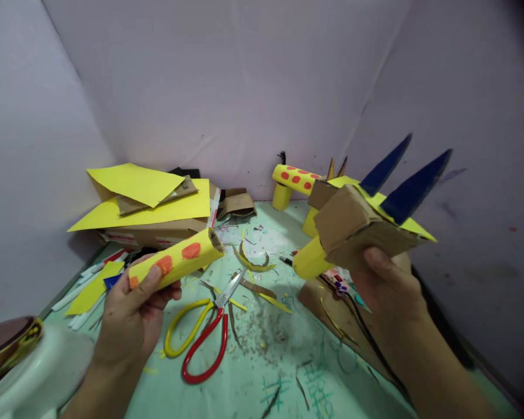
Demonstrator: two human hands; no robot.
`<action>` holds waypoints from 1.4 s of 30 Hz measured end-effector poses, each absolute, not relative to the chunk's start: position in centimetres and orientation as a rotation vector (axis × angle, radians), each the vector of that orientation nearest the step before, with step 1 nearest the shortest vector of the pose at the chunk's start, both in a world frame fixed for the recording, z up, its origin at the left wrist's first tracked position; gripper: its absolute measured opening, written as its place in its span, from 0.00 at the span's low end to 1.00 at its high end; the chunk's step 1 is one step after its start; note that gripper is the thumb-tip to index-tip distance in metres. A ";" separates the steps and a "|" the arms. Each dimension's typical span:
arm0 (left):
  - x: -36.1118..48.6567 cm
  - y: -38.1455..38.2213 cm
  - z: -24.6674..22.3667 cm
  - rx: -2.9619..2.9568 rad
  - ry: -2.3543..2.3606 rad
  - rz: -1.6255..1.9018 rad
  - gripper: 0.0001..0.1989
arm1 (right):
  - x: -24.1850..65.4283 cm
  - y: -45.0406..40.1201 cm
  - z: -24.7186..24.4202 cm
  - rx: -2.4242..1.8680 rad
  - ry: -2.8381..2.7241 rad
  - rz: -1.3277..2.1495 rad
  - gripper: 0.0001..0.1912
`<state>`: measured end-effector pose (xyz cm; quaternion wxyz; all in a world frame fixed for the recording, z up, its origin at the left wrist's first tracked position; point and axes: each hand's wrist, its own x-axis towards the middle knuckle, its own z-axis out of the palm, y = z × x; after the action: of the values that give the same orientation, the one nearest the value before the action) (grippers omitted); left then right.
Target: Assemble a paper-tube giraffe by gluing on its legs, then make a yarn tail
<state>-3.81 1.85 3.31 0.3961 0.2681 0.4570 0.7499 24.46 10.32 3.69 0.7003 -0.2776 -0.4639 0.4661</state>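
Observation:
My left hand (142, 299) is closed round a yellow cardboard tube (179, 256) with orange-red spots; its open end points up and right. In my right hand (388, 285) is a cardboard head piece (353, 224) with a yellow top, two dark blue pointed ears (417, 189) and a short yellow tube (310, 260) at its lower left. The two pieces are held apart, above the table. Between my hands, scissors (220, 301) with one yellow and one red handle lie partly open on the table.
Yellow sheets (135, 183) lie on a box at the back left. A spotted yellow figure (282, 195) stands at the back. Paper scraps (257, 265) litter the green table (244, 384). A cable (371, 337) crosses the right; a white object (65, 355) is at lower left.

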 end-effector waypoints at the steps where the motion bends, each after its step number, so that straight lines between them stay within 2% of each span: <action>1: -3.8 2.0 3.2 0.674 1.186 1.891 0.11 | 24.3 10.4 3.6 -0.628 -1.026 0.985 0.19; 3: -3.6 2.1 2.7 0.682 1.245 1.853 0.13 | 23.5 10.4 3.1 -0.652 -1.057 1.000 0.22; 7: -3.5 1.8 1.8 0.827 1.429 1.723 0.22 | 22.5 9.4 2.2 -0.643 -1.196 1.309 0.27; 13: -4.0 0.9 2.1 1.046 1.491 1.631 0.20 | 24.2 7.8 3.6 -0.506 -1.155 1.548 0.20; 18: -2.7 1.3 3.0 1.156 1.696 1.535 0.24 | 24.1 8.7 1.8 -0.581 -1.117 1.670 0.25; 22: -0.8 1.8 5.4 1.289 1.852 1.490 0.22 | 23.4 9.5 0.5 -0.528 -1.135 1.656 0.28; 27: 1.5 2.2 7.5 1.348 1.811 1.492 0.20 | 22.7 9.0 0.4 -0.597 -1.164 1.612 0.30; 31: 1.6 2.8 6.7 1.326 1.728 1.468 0.21 | 22.1 8.6 0.1 -0.653 -1.172 1.580 0.35; 36: 0.3 3.7 5.2 1.220 1.530 1.341 0.23 | 21.8 8.6 -0.6 -0.665 -1.181 1.578 0.35; 42: -0.1 3.9 4.8 1.283 1.494 1.405 0.22 | 22.1 9.0 -1.4 -0.729 -1.210 1.535 0.35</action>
<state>-0.10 3.91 4.84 0.3534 0.4960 0.5778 0.5434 22.06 9.01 -1.44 0.5035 -0.3018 -0.5011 0.6358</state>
